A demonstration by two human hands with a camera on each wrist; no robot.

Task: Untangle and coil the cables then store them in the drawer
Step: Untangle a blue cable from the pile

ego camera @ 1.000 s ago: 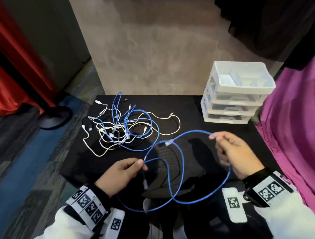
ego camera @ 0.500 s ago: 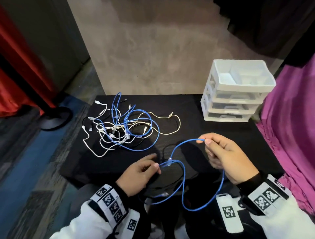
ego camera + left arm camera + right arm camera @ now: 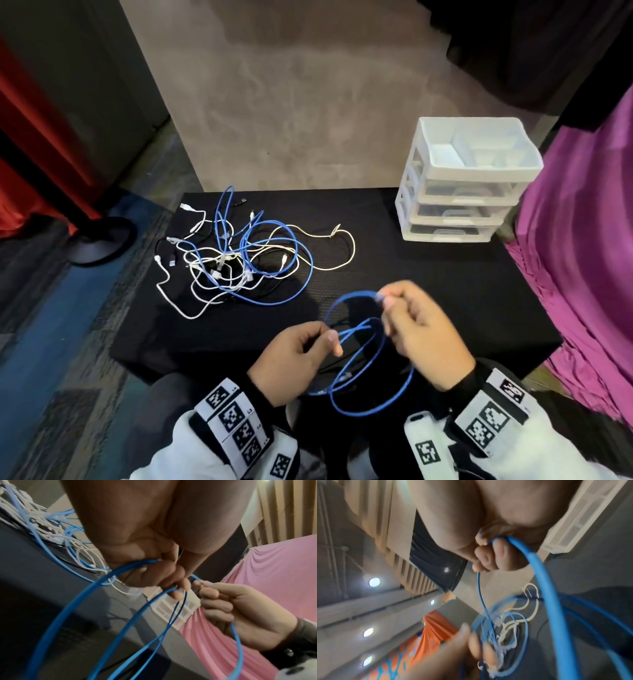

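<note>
While pinched in both grips, left hand (image 3: 297,359) and right hand (image 3: 423,337), hangs looped: blue cable (image 3: 373,404), nearer than the tangled cables (image 3: 239,257) on the tabletop (image 3: 428,274); drawer unit (image 3: 459,192) beyond.

Both hands bare. White sleeves (image 3: 191,455) end in black cuffs (image 3: 469,380); white wristbands (image 3: 236,425) carry black square fiducial markers.

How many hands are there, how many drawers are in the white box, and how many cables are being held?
Hands: 2 (left hand, right hand)
Drawers in the white box: 3
Cables held: 1 (blue cable)
Total: 6
The pile of cables is too tangled to count.
</note>
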